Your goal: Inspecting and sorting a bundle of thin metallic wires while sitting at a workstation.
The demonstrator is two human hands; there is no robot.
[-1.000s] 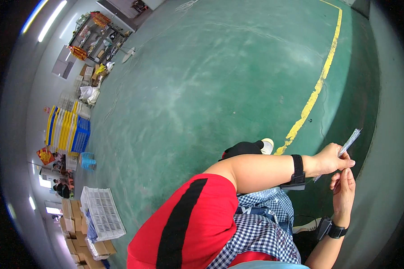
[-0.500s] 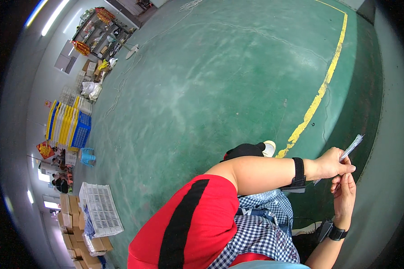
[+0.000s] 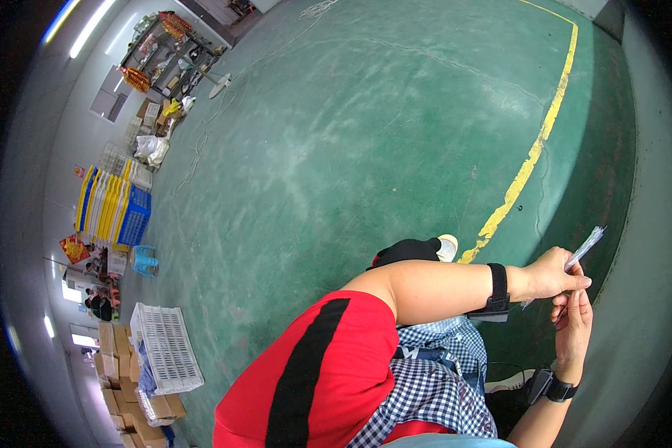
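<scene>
My left hand [image 3: 552, 273] reaches across my body to the right, wearing a black wristband, and pinches a thin silvery-white strip [image 3: 586, 248] that sticks up and to the right. My right hand [image 3: 573, 325], with a black watch on the wrist, is raised just below it, fingers up against the strip's lower end. My red sleeve with a black stripe and a checked apron fill the lower middle of the view. What the strip is cannot be made out.
A green floor [image 3: 366, 134] with a yellow line [image 3: 526, 160] lies ahead. A black and white shoe [image 3: 414, 250] shows by my arm. White crate [image 3: 164, 347], cardboard boxes, stacked blue and yellow crates [image 3: 112, 205] and shelving [image 3: 164, 45] stand at the left.
The view has swung slightly, shifting the surroundings. Both hands stay together on the strip, which has tipped a little more to the right.
</scene>
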